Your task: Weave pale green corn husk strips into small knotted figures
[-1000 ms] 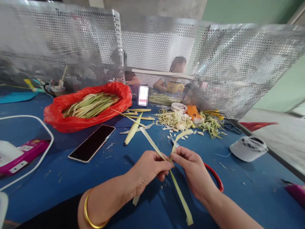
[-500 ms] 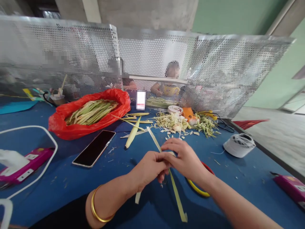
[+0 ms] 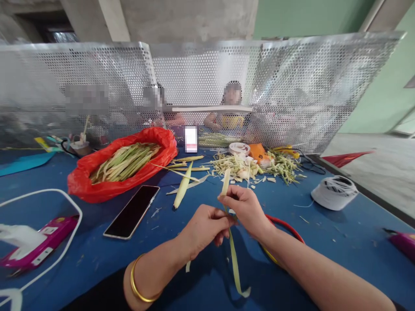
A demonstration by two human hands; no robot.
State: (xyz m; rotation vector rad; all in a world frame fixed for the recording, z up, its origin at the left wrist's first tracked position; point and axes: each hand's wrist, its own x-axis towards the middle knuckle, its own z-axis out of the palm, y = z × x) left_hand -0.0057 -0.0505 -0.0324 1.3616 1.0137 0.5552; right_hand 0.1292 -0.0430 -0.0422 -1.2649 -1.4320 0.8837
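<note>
My left hand (image 3: 207, 226), with a gold bangle at the wrist, pinches flat pale-green husk strips where they meet. One husk strip (image 3: 236, 263) hangs from it toward the table, its end curled. My right hand (image 3: 245, 208) is closed, thumb and forefinger gripping the upper strip end (image 3: 226, 180), which points up and away. The fingers of both hands are close together, and the crossing of the strips is largely hidden behind them. Under my right forearm lies a red and yellow ring-like object (image 3: 285, 224), partly covered. A pointed piece of corn husk (image 3: 183, 186) lies beyond my left hand.
A red plastic bag (image 3: 81, 183) of husk strips stands left, a phone (image 3: 132, 211) before it. Husk scraps (image 3: 231, 165), a tape roll (image 3: 239, 148) and a white string spool (image 3: 333, 193) lie right. Purple power strips sit at both sides. People sit behind a perforated metal screen (image 3: 201, 65).
My right hand has drawn slightly apart from the left and now pinches the upper strip end, bending it upright. The hanging strip has swung a little and curled. The camera view has shifted slightly.
</note>
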